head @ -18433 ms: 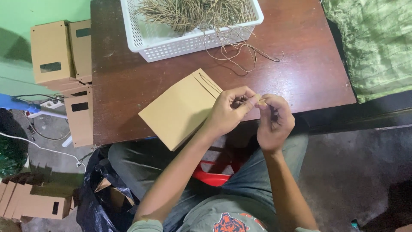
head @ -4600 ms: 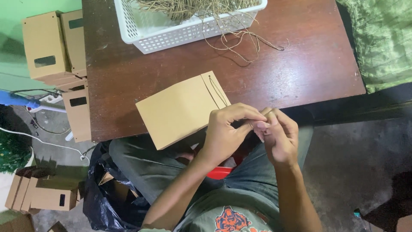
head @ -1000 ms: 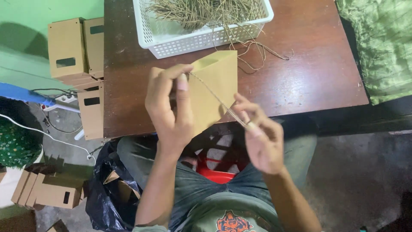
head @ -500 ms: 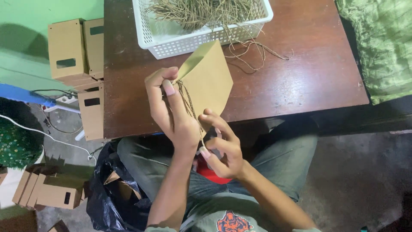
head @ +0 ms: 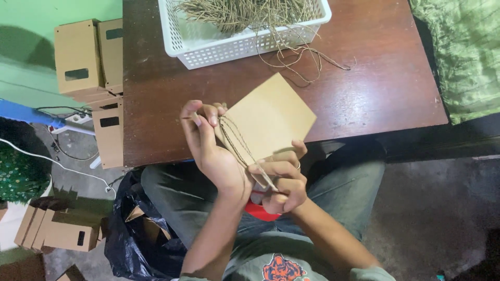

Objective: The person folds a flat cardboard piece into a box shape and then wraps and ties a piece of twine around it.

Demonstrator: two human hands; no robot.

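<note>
Now: left hand (head: 208,145) grips tan paper bag (head: 271,117) edge; right hand (head: 281,179) pinches twine (head: 237,143) taut, over table (head: 364,93) edge.

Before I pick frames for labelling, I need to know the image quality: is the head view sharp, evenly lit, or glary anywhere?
Head view: mostly sharp, the twine strands against the brown paper bag readable; soft glare patches on the polished wooden table; floor at lower right falls into dark shadow; left hand and right hand show no obvious motion blur.

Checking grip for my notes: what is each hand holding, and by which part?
Left hand grips the brown paper bag by its left edge; right hand pinches the twine at its lower end.
</note>
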